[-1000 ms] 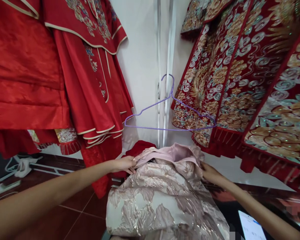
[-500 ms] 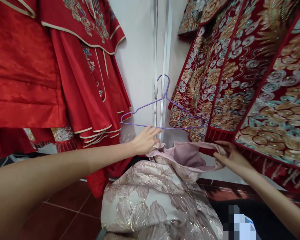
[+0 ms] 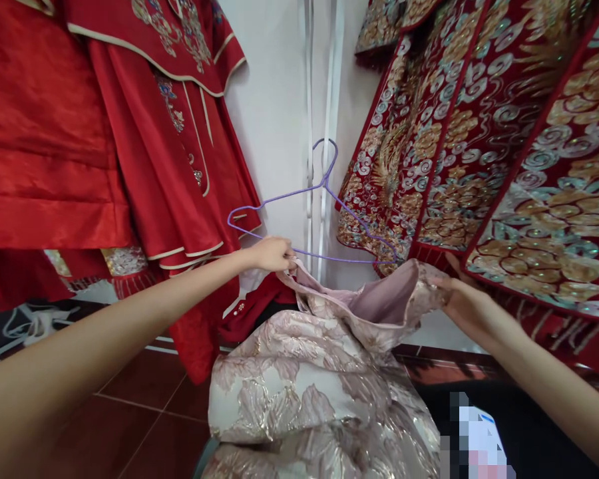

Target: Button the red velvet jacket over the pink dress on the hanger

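A pale pink brocade dress [image 3: 299,399] with shiny raised flowers spreads before me. Its pink-lined top edge is stretched between my hands. My left hand [image 3: 272,254] is closed on the left end of that edge. On the opposite side, my right hand [image 3: 472,307] grips the bodice, thumb in front and some fingers hidden behind the cloth. Just above the dress is a purple hanger [image 3: 324,183] with no garment on it. Its bottom bar passes right by my left hand; I cannot tell whether they touch.
Red gowns [image 3: 170,166] with cream trim hang at the left. To the right hangs a densely embroidered red and gold garment [image 3: 459,179]. White vertical strips [image 3: 332,86] run down the pale wall. Dark red tiles [image 3: 134,426] cover the floor, and a blurred patch [image 3: 482,439] lies at lower right.
My left hand has moved slightly left and its fingers have closed on the dress edge. The bodice's right side is raised, and the hanger sits a little further left, more tilted.
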Demonstrator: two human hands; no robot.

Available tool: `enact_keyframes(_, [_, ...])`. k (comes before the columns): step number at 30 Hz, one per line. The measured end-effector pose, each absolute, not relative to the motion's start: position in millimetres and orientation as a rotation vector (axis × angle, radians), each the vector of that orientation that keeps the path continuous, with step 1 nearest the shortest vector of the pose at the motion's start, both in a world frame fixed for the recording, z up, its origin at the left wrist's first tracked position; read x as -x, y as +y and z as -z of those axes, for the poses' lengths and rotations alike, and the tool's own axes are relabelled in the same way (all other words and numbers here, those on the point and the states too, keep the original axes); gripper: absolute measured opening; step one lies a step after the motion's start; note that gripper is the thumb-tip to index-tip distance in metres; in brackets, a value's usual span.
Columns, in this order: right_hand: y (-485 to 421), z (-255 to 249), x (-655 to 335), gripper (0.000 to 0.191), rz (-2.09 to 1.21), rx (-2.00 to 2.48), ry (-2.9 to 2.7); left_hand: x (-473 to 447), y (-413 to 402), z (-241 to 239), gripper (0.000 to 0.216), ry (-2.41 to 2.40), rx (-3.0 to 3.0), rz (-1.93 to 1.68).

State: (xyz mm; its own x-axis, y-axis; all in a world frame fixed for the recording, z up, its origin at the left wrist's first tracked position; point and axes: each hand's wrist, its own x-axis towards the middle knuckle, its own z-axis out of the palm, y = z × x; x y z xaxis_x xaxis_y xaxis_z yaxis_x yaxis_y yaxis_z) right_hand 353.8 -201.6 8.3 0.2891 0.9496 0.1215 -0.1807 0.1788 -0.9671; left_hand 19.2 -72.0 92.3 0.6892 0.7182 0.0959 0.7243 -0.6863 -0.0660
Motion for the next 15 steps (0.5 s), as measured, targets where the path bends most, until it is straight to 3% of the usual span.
enact_keyframes(8, [-190, -27, -347, 0.057, -0.919, 0.941, -0.999, -20, -70, -92, 0.022, -1.141, 3.12, 0.208])
enact_keyframes(15, [-167, -87, -317, 0.074, -0.389, 1.025, -1.388, -27, -78, -90, 0.021, -0.971, 3.403, 0.255])
